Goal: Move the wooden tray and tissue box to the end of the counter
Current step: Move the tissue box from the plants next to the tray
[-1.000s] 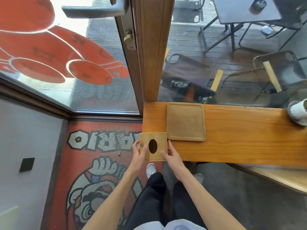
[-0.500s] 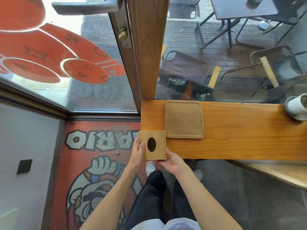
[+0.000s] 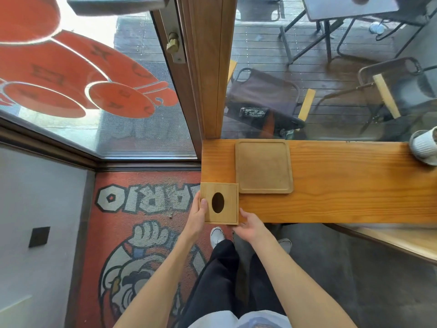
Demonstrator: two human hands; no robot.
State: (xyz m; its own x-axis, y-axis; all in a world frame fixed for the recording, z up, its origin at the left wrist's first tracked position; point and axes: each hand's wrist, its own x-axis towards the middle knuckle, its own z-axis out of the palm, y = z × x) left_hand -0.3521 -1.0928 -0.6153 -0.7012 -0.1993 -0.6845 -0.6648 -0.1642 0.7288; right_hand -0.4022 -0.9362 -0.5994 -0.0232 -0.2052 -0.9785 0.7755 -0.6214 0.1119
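The wooden tissue box (image 3: 227, 210), square with a dark oval slot on top, stands at the near left corner of the wooden counter (image 3: 343, 185). My left hand (image 3: 198, 214) grips its left side, thumb on the top. Just off the box's near right corner, my right hand (image 3: 250, 227) has its fingers spread and holds nothing. The flat wooden tray (image 3: 263, 165) lies on the counter close behind and to the right of the box, against the window.
A white ribbed pot (image 3: 424, 146) sits at the counter's far right. A wooden door post (image 3: 208, 67) and glass bound the counter's back. Beyond the counter's left end lies a red floor mat (image 3: 142, 221). A lower wooden bench (image 3: 390, 240) runs under the counter's right part.
My right hand has come off the box's right side and drawn back toward me. The left hand keeps its grip. The box has stayed at the counter's corner.
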